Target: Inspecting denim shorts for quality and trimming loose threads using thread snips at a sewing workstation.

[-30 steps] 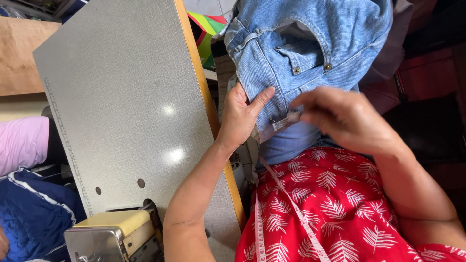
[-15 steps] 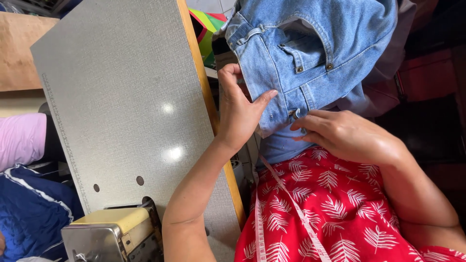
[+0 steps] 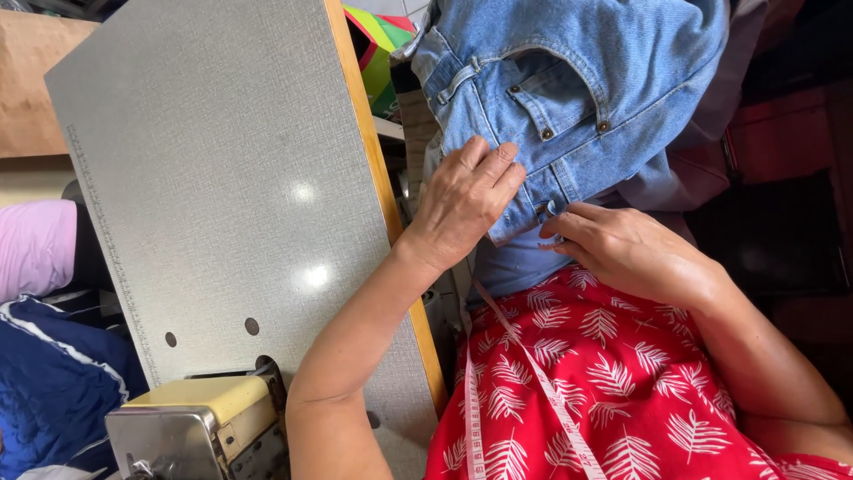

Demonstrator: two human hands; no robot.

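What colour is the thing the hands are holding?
The denim garment is light blue, seen from the head camera.

I have a pair of blue jeans [image 3: 577, 89] on my lap, just beside the edge of the table. They are light blue denim, bunched and folded, with the waist part turned toward me. A belt loop, a pocket with small metal rivets and orange stitching are visible. The lower edge hangs over my red skirt.
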